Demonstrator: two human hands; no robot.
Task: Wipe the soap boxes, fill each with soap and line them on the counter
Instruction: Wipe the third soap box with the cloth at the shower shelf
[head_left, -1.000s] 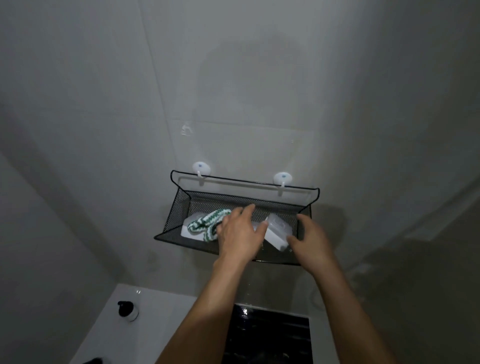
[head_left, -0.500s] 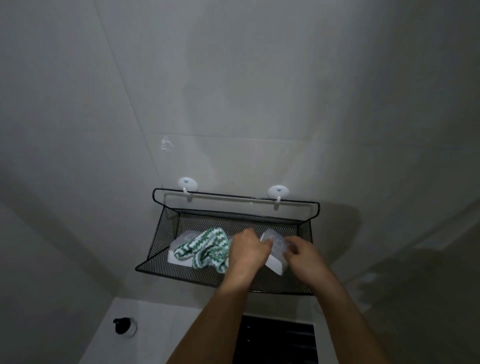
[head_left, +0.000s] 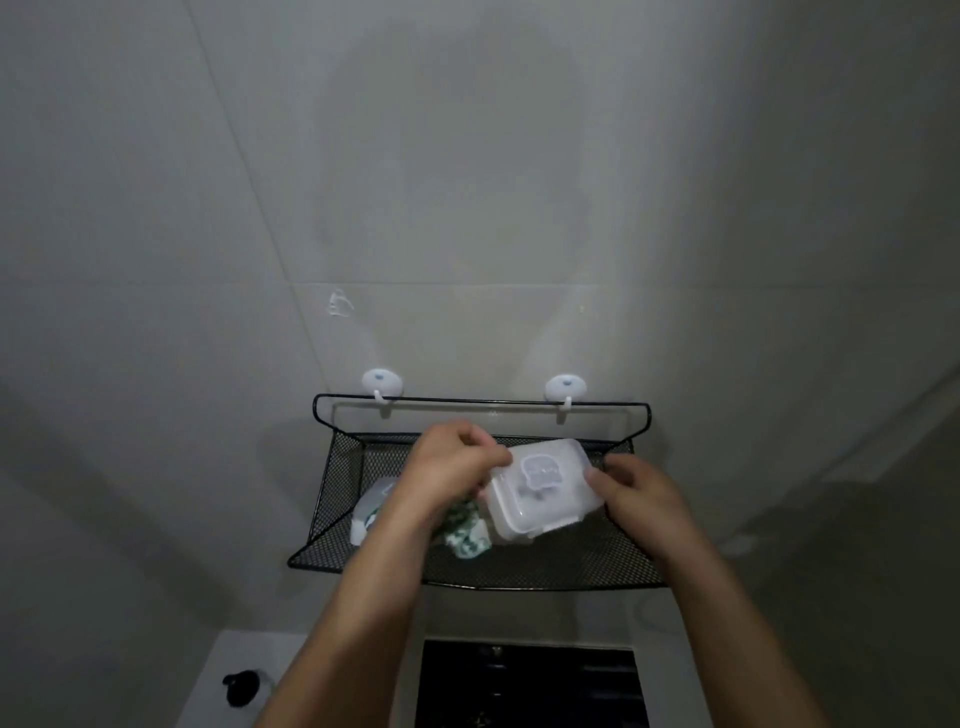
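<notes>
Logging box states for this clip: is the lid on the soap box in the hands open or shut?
Shut. The soap box, held between left hand and right hand, shows its lid seated flat on the base; contents cannot be told.

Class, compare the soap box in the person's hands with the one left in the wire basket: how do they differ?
The held soap box is gripped between the left hand and right hand, tilted, lid in full view. The other soap box lies in the wire basket, partly hidden. Both look whitish plastic.

Home bathroom: tiled wall (head_left: 467, 182); mesh caddy (head_left: 332, 519) on adhesive hooks (head_left: 382, 383); white counter (head_left: 234, 660)
</notes>
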